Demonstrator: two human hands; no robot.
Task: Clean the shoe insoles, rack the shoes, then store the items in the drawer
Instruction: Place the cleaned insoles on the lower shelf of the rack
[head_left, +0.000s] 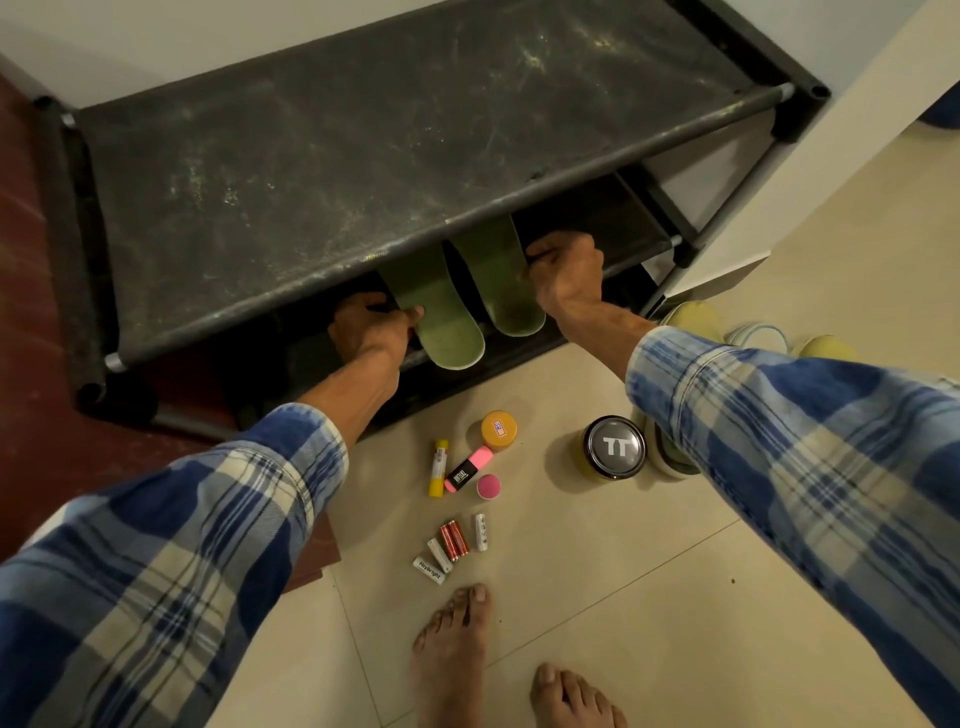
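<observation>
— Since the top shelf (363, 156) hides their toes, where do the shoes sit?
— Second tier: the left hand (371, 325) pinches the left green shoe (441, 322); the right hand (566, 270) curls tight on the right green shoe (504, 280), fingertips hidden.

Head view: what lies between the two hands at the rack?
Two green slippers lie side by side on the lower shelf between the left hand and right hand, as the head view shows.
</observation>
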